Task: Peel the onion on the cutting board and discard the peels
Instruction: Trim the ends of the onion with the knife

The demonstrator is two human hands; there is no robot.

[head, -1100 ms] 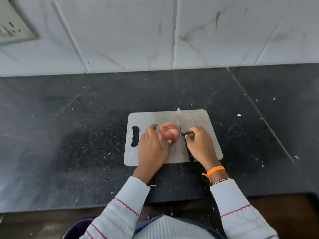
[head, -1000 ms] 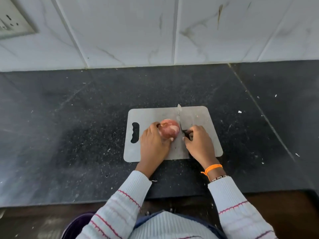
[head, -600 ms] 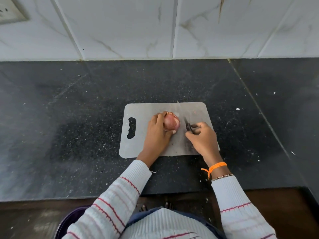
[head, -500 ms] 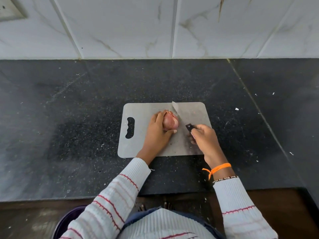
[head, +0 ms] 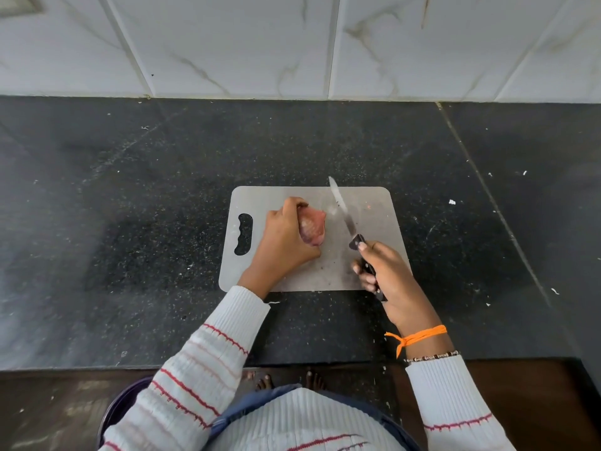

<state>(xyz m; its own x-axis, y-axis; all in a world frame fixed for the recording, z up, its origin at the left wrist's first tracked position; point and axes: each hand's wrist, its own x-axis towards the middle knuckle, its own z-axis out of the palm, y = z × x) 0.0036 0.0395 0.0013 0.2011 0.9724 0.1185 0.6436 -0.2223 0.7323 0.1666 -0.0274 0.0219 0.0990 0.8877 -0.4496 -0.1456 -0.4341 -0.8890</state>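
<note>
A pink-red onion (head: 313, 226) lies on the grey cutting board (head: 374, 206), partly hidden by my left hand (head: 284, 240), whose fingers curl over its left side and hold it down. My right hand (head: 388, 278) grips the black handle of a knife (head: 343, 211) at the board's right part. The blade points away from me and slightly left, raised a short way to the right of the onion and apart from it.
The board lies on a dark speckled stone counter (head: 130, 222) with a white tiled wall (head: 292, 43) behind. A purple bin rim (head: 123, 406) shows on the floor at the lower left, below the counter's front edge. Small white scraps dot the counter on the right.
My right hand has taken the knife from lying flat beside the onion and lifted it, drawing back to the right. My left hand has closed further over the onion.
</note>
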